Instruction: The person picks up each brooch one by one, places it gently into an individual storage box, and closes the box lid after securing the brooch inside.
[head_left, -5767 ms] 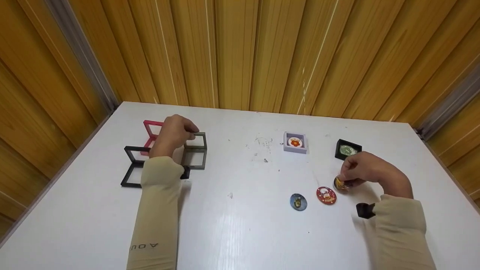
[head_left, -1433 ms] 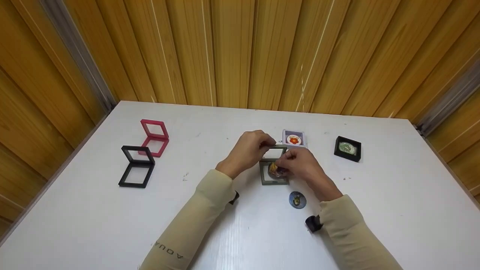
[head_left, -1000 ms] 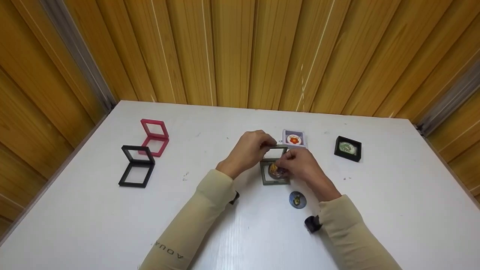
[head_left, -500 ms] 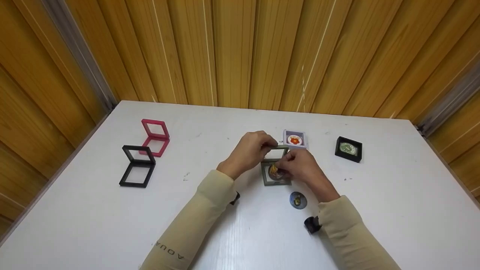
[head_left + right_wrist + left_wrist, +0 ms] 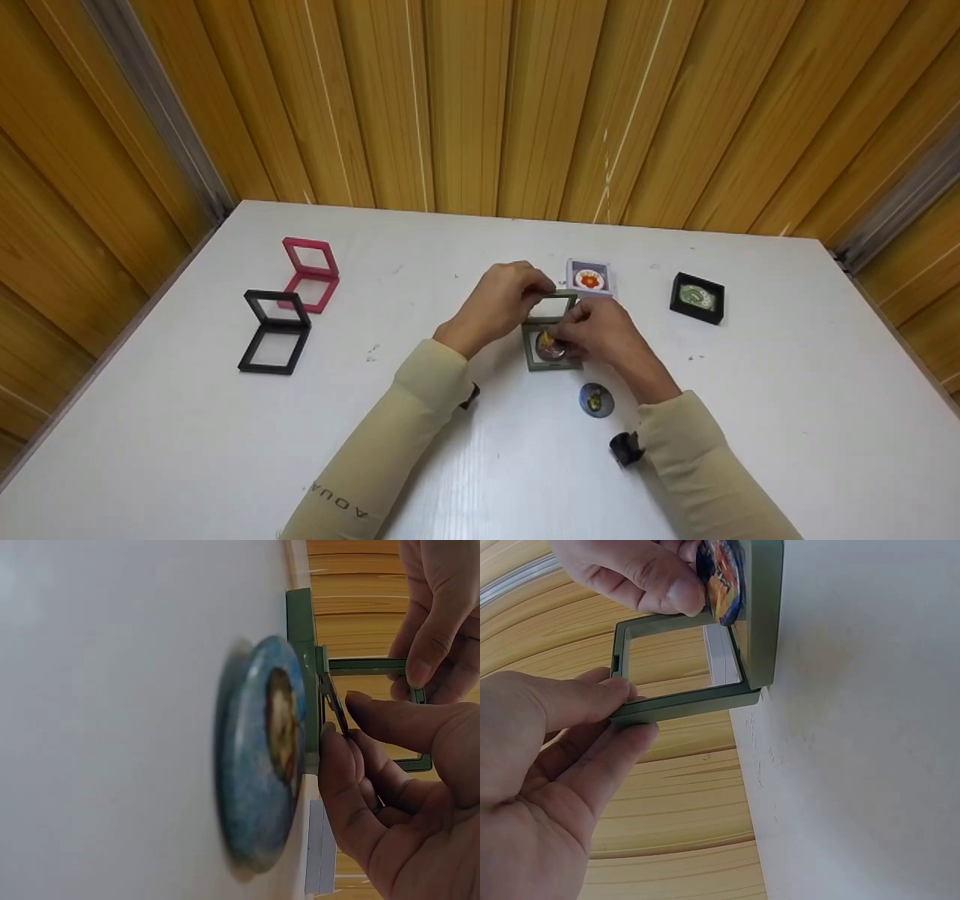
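In the head view my left hand (image 5: 504,300) pinches the raised lid of a green hinged display case (image 5: 553,367) between thumb and fingers. The case stands open on the table, its clear-windowed lid upright. My right hand (image 5: 604,330) holds a round pin badge (image 5: 550,347), dark with yellow and orange artwork, over the base of the case. In the left wrist view this badge (image 5: 724,581) is tilted, close against the base's window. A blue pin badge (image 5: 596,400) lies just in front of the case and looms large in the right wrist view.
Farther left stand a black display case (image 5: 274,352) and a pink one (image 5: 309,277), both open. Behind my hands is a lilac case (image 5: 590,277) with a flower badge. A black case (image 5: 697,298) with a green badge sits at right.
The green case has come from the left to the middle with my left hand, and the yellow-orange badge from the right with my right hand. Over the last second, the badge has barely shifted.
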Demonstrator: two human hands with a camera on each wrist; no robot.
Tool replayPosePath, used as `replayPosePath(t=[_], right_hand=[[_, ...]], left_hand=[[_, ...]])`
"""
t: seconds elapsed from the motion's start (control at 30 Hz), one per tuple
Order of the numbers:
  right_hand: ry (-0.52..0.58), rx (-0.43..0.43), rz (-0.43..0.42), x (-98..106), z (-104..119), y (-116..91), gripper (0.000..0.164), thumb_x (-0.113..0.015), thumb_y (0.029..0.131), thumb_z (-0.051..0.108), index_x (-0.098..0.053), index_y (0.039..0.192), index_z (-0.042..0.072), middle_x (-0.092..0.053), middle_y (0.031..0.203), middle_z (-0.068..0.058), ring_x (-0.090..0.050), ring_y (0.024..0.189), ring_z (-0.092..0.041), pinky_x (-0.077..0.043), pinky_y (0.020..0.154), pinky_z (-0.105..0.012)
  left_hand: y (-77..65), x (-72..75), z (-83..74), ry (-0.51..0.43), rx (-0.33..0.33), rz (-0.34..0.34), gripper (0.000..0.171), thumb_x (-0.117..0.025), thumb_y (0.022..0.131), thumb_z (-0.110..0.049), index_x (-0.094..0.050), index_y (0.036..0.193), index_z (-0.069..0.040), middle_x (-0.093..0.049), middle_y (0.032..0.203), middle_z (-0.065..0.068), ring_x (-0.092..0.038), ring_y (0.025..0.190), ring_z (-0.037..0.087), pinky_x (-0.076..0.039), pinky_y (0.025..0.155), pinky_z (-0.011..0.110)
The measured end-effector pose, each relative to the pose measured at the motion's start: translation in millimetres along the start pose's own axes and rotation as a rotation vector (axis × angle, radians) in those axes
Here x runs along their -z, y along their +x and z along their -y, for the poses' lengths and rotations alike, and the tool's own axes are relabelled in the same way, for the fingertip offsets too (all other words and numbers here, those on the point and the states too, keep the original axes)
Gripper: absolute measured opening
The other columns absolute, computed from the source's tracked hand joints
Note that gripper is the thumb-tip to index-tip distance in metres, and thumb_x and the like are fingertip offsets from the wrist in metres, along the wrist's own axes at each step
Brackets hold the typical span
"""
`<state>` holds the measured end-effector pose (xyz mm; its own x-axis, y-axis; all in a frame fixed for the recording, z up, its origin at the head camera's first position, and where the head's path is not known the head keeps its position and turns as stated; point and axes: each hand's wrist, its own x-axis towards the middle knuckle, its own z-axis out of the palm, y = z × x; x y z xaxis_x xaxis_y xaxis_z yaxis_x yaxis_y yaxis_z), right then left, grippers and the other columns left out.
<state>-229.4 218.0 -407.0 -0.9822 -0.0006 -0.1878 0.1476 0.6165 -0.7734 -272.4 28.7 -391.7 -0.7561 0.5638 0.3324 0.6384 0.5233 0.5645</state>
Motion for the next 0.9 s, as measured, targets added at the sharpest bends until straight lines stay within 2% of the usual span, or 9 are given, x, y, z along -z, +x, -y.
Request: replayPosePath(t=[0.43, 0.67, 0.9], right_hand=[[0.050, 0.006, 0.037, 1.4, 0.0, -0.3, 0.010, -0.074, 0.097, 0.003, -0.074, 0.101, -0.006, -0.075, 0.096, -0.013, -0.071, 0.081, -0.018, -0.059, 0.069, -0.027], [-0.006, 0.015, 0.029, 1.3, -0.3, -0.1, 0.009, -0.075, 0.097, 0.004, -0.077, 0.098, -0.004, -0.074, 0.095, -0.010, -0.068, 0.081, -0.017, -0.054, 0.067, -0.024], [-0.021, -0.004, 0.030, 1.0, 0.4, -1.0, 0.008, -0.076, 0.097, 0.006, -0.076, 0.100, -0.002, -0.073, 0.099, -0.011, -0.067, 0.085, -0.020, -0.054, 0.069, -0.026]], left_hand=[[0.5, 0.3, -1.0, 0.007, 0.002, 0.003, 0.016, -0.070, 0.102, -0.002, -0.082, 0.112, -0.005, -0.076, 0.109, 0.006, -0.071, 0.103, 0.016, -0.056, 0.091, 0.023], [0.3, -0.5, -1.0, 0.011, -0.004, -0.003, 0.016, -0.071, 0.102, -0.003, -0.082, 0.113, -0.004, -0.076, 0.110, 0.006, -0.071, 0.105, 0.016, -0.055, 0.093, 0.023], [0.1, -0.8, -0.6, 0.007, 0.001, 0.001, 0.016, -0.070, 0.102, -0.002, -0.082, 0.113, -0.004, -0.076, 0.109, 0.006, -0.071, 0.104, 0.016, -0.056, 0.093, 0.023]])
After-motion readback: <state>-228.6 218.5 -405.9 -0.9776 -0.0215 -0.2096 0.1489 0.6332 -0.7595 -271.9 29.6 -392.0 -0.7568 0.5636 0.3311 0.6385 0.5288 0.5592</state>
